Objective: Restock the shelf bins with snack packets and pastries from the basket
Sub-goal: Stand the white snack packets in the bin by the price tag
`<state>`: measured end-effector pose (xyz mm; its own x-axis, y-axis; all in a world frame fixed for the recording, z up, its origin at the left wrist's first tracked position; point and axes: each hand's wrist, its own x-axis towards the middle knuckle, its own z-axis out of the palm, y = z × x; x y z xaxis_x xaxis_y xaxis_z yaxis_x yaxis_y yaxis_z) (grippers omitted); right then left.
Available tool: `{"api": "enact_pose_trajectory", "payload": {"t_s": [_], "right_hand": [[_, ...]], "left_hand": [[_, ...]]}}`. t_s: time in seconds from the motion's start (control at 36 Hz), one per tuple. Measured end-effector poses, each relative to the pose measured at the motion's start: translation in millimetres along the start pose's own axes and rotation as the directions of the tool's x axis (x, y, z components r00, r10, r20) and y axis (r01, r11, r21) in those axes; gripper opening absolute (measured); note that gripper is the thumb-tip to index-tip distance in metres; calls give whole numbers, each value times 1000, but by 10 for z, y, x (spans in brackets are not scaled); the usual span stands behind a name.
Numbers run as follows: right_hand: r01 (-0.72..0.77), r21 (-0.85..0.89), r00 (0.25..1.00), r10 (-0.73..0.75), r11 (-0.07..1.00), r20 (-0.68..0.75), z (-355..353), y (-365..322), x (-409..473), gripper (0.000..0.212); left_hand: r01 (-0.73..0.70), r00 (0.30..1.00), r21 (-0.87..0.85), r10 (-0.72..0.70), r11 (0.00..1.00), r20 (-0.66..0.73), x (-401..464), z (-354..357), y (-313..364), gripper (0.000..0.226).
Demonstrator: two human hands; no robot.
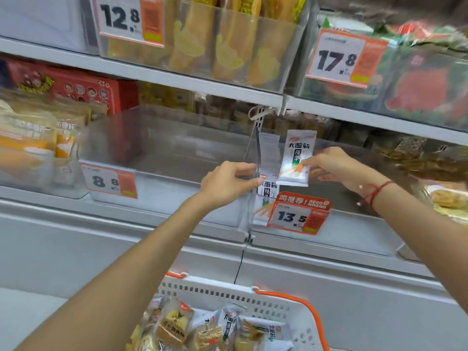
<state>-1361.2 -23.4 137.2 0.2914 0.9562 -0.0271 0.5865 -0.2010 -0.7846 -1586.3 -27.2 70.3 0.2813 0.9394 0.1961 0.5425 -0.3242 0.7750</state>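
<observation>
Two price tags (111,182) flank the clear divider (253,173) between bins.

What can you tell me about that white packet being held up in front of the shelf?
The white packet is a small, flat, glossy pouch with sealed ends, black Chinese characters, a green strip and an orange picture low down. It stands nearly upright, slightly tilted, above the clear bin tagged 13.5. The right hand pinches its right edge. A matching packet stands just below and behind it.
</observation>
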Motion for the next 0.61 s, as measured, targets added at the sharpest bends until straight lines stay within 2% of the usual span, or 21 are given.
{"api": "enact_pose_trajectory", "payload": {"t_s": [0.08,0.19,0.36,0.47,0.61], "right_hand": [[10,-96,981,9,995,193,144,25,117,22],[31,-342,927,101,939,361,335,0,166,9],[134,-611,916,138,781,378,460,33,205,20],[134,-642,903,174,755,393,529,29,237,25],[159,-649,886,182,744,426,565,-23,219,19]], "left_hand": [[-3,1000,3,3,1000,7,20,-6,-13,54],[-18,1000,28,18,999,1,33,13,-34,52],[-28,999,50,29,998,-15,24,31,-40,52],[-30,999,53,31,998,-19,32,39,-48,53],[-37,999,69,39,997,-31,23,42,-42,52]]}}
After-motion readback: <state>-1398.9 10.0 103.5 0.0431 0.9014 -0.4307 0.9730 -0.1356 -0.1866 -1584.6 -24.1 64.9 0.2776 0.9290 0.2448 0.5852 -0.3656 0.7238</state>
